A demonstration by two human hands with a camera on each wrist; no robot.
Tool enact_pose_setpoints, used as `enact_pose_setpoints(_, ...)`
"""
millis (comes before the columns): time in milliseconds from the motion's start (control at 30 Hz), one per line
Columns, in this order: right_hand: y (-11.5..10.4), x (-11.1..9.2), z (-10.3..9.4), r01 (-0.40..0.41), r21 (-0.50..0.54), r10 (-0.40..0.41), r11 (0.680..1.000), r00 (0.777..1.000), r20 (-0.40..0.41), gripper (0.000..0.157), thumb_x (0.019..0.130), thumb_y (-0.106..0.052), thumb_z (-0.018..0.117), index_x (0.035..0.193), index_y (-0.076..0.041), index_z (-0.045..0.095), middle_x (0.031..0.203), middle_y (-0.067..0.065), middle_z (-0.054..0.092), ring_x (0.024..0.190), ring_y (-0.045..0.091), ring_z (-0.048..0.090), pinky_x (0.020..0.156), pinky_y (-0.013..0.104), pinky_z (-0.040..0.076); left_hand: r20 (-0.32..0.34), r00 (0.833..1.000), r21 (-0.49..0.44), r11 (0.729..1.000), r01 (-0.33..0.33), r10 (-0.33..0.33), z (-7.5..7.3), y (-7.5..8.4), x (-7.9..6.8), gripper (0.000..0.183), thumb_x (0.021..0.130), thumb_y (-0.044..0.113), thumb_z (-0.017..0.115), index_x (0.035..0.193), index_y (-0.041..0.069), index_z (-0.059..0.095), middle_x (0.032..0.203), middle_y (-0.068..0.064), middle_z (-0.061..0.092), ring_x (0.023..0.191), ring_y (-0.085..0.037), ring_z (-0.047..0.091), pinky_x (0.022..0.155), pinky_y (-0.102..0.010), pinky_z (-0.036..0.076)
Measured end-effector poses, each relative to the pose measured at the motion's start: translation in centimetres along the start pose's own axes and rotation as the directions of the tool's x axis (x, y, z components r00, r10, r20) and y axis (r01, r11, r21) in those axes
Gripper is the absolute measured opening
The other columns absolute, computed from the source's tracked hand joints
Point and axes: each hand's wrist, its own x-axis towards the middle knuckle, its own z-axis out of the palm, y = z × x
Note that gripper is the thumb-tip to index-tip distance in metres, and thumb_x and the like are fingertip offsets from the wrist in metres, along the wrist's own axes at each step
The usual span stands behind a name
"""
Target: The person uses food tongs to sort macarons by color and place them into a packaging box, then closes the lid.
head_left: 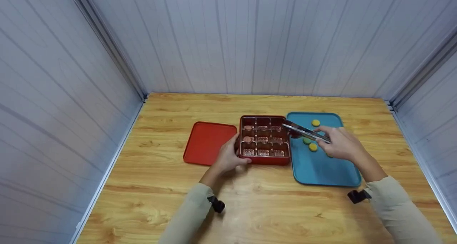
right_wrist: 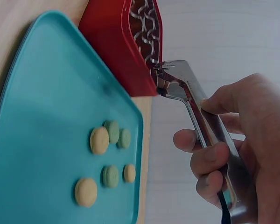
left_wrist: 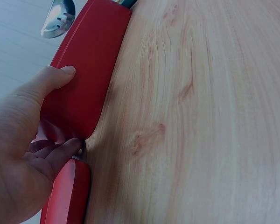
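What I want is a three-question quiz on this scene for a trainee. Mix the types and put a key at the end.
1. What does the right hand hold? A: a wooden spoon. B: metal tongs. C: a paintbrush.
2. True or false: in the head view, the flat red piece lies between the red box and the blue tray.
3. In the right wrist view, how many green discs lie on the blue tray?

Key: 1. B. 2. False; it lies on the other side of the box, to its left. 3. Three.
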Motion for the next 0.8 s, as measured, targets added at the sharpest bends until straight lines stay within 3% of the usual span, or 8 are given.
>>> enact_pose_setpoints(200,-1.5,0.7,0.8,0.055,0.000,-0.055,0.998,0.998,0.004,0.042,0.110,-0.020,0.066,0.148,-0.004,0.069,0.074,0.000,0.073,0.052,0.013,0.046,0.049,0.028,0.032,0.002,1.000,0.002,1.000,-0.004,0.004,0.3,-1.0,0.5,0.125,0.074,0.025,0.105,0.177,0.008,0.035,0.172,-0.021,0.055,0.159,-0.040,0.055,0.136,-0.055,0.042)
enact_pose_setpoints(433,-3.2,1.3,1.7,0.090,-0.020,-0.090,0.996,0.996,0.000,0.036,0.108,-0.021,0.067,0.141,-0.009,0.074,0.071,0.000,0.066,0.052,0.012,0.044,0.049,0.029,0.031,0.011,1.000,-0.041,0.999,0.000,0.000,-0.8,2.1,-1.1,0.118,0.078,0.020,0.103,0.174,0.000,0.036,0.171,-0.029,0.052,0.159,-0.048,0.051,0.137,-0.058,0.040)
enact_pose_setpoints(533,-3.9,1.6,2.1,0.103,-0.013,-0.103,0.995,0.995,0.003,0.036,0.109,-0.022,0.066,0.142,-0.010,0.074,0.069,0.000,0.065,0.052,0.012,0.043,0.049,0.028,0.031,0.008,1.000,-0.039,0.999,0.003,-0.003,-1.0,2.6,-1.4,0.120,0.077,0.019,0.103,0.174,0.001,0.036,0.171,-0.029,0.052,0.160,-0.049,0.051,0.138,-0.059,0.038)
enact_pose_setpoints(800,-5.8,2.1,2.8,0.139,-0.004,-0.139,0.990,0.990,0.020,0.037,0.111,-0.024,0.065,0.145,-0.011,0.074,0.062,-0.003,0.055,0.049,0.010,0.034,0.049,0.027,0.024,0.007,1.000,-0.005,1.000,0.018,-0.018,-0.7,2.0,-0.9,0.125,0.075,0.021,0.104,0.177,0.005,0.033,0.172,-0.026,0.052,0.158,-0.045,0.053,0.137,-0.058,0.041)
